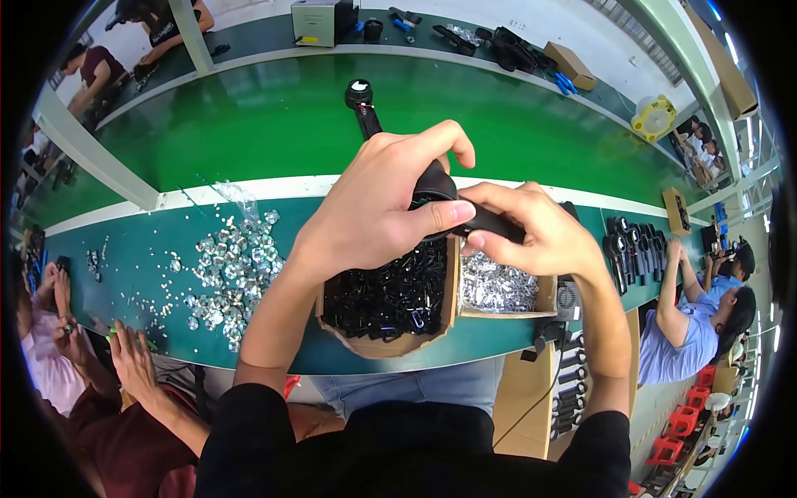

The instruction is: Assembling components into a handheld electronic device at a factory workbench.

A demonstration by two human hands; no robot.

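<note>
Above the green counter [249, 141] both your hands' fingers pinch the black strap [490, 222] — soft, light, bendy — so grip its ends.

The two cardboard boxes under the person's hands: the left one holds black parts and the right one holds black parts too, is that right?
Not quite. In the head view the left cardboard box holds black parts, but the right cardboard box holds shiny silver parts, not black ones. Both boxes sit under the left hand and right hand.
</note>
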